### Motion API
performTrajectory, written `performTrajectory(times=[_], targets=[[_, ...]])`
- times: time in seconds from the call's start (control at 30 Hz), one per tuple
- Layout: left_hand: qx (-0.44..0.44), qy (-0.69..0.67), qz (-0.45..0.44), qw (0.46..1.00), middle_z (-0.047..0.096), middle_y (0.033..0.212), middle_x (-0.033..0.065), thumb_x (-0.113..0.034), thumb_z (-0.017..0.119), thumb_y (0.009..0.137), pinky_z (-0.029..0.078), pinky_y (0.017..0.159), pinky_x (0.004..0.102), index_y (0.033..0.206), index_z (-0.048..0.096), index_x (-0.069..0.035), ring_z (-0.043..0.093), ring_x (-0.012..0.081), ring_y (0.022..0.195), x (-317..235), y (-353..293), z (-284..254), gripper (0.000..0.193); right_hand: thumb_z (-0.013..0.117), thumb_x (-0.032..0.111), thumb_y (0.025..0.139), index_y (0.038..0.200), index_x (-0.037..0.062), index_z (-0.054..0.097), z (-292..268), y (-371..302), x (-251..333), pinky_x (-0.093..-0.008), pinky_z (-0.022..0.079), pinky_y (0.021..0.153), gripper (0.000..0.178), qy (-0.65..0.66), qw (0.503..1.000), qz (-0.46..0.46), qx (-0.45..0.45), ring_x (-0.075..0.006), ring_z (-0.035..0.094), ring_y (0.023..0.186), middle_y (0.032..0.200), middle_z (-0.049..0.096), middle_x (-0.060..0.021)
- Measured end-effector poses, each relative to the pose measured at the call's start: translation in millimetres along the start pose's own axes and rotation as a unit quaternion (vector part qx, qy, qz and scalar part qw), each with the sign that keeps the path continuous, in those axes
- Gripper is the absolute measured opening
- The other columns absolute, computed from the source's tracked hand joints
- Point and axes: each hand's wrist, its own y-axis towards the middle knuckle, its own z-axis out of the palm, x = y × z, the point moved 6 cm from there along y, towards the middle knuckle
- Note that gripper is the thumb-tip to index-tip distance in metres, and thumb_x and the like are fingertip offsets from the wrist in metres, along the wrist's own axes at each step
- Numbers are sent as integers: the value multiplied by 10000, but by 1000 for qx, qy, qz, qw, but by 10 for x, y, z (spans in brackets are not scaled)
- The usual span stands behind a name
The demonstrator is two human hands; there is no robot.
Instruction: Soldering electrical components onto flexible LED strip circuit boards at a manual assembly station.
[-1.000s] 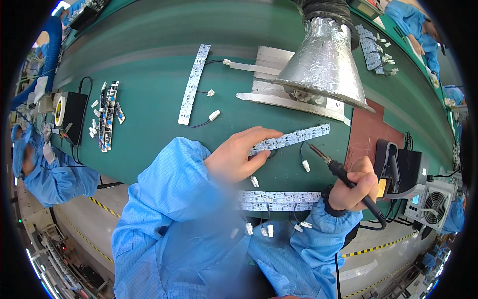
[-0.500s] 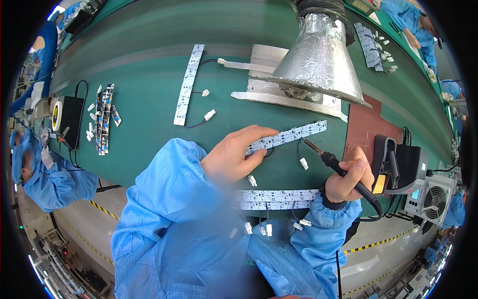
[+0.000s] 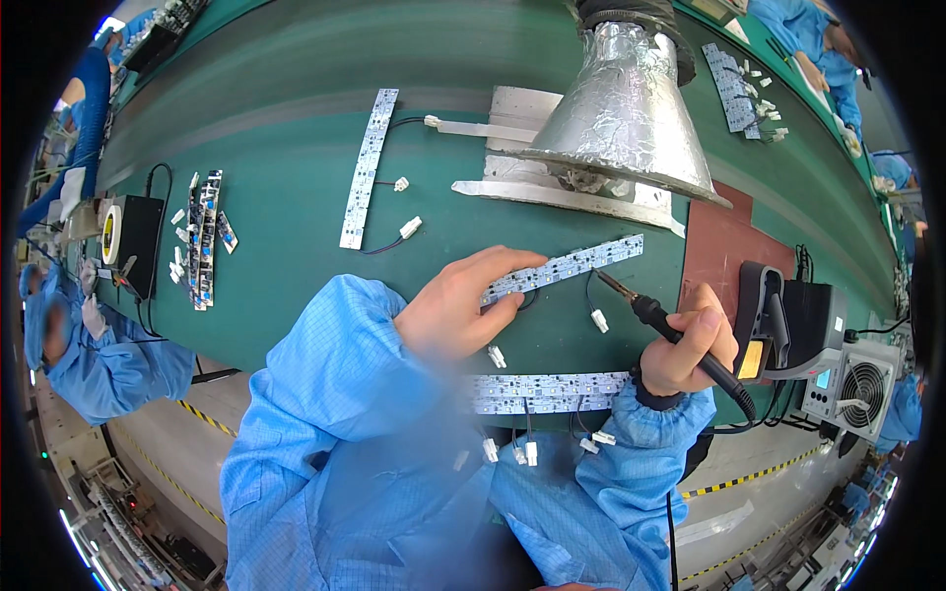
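Observation:
My left hand (image 3: pixel 461 300) grips the left end of a white circuit board strip (image 3: pixel 591 260), thumb on the near edge and fingers over the far one. Black wires with white connectors (image 3: pixel 599 320) hang off the strip's near side. In my right hand (image 3: pixel 692 345) is a soldering iron (image 3: pixel 658 317), held like a pen. Its tip is at the strip's near edge, by the base of a wire; whether it touches cannot be made out. More white board strips (image 3: pixel 552 392) with connector leads lie close to me, partly under my right sleeve.
A foil-covered fume hood (image 3: pixel 623 113) stands over a pale board. Another strip (image 3: pixel 370 169) lies on the green bench, dark strips (image 3: pixel 205 239) farther left. At right are a soldering station (image 3: pixel 788 320) and a brown mat (image 3: pixel 724 241). A co-worker in blue (image 3: pixel 108 340) sits at left.
The view has shifted very slightly. My left hand keeps its hold on the strip, and the iron's tip stays by the same wire. Nothing was picked up or let go.

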Motion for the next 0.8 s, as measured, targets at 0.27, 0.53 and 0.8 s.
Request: performTrajectory(times=[0.27, 0.53, 0.8], targets=[[0, 4, 2, 1000, 638, 1180, 205, 6, 590, 866, 490, 958, 392, 1263, 588, 27, 632, 359, 1093, -32, -18, 8, 398, 482, 236, 972, 567, 5, 437, -40, 23, -2, -285, 253, 473, 468, -9, 1000, -2, -2, -105, 361, 481, 518, 427, -68], [-14, 42, -13, 999, 654, 1109, 201, 7, 628, 854, 501, 903, 388, 1242, 606, 26, 643, 363, 1004, -114, -41, -106, 389, 518, 148, 973, 563, 22, 435, -379, 103, -305, -324, 442, 621, 436, 21, 986, 45, -156, -144, 410, 506, 523, 431, -58], [-24, 62, -36, 997, 657, 1127, 199, 8, 647, 859, 502, 902, 389, 1237, 614, 13, 643, 372, 1017, -98, -57, -122, 379, 535, 225, 1006, 605, 3, 517, -324, 34, -396, -331, 526, 803, 458, -38, 983, 102, -151, -127, 461, 546, 550, 457, -27]])
